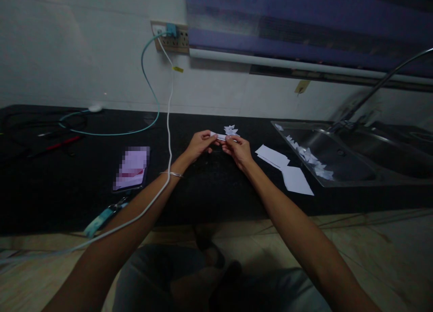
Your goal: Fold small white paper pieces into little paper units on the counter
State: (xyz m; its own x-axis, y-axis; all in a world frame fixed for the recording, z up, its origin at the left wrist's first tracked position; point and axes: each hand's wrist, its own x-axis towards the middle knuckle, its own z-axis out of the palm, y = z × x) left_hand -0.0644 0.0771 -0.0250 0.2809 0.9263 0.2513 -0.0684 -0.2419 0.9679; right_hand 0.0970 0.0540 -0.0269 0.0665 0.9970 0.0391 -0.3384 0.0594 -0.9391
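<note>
A narrow strip of folded white paper (221, 137) is held level just above the black counter (216, 185). My left hand (201, 145) pinches its left end, and my right hand (239, 150) pinches the right end. Right behind the fingers lies a small pile of folded white paper pieces (231, 130) with pointed tips. To the right of my right hand, flat white paper sheets (273, 156) rest on the counter, with another sheet (297, 180) slightly nearer to me.
A steel sink (352, 161) with a curved faucet (382, 82) stands at right, folded papers (311, 161) along its left rim. At left lie a phone (131, 167), a teal strap (101, 219) and a teal cable (111, 134). A white cable (169, 122) crosses my left arm from the wall sockets (174, 40).
</note>
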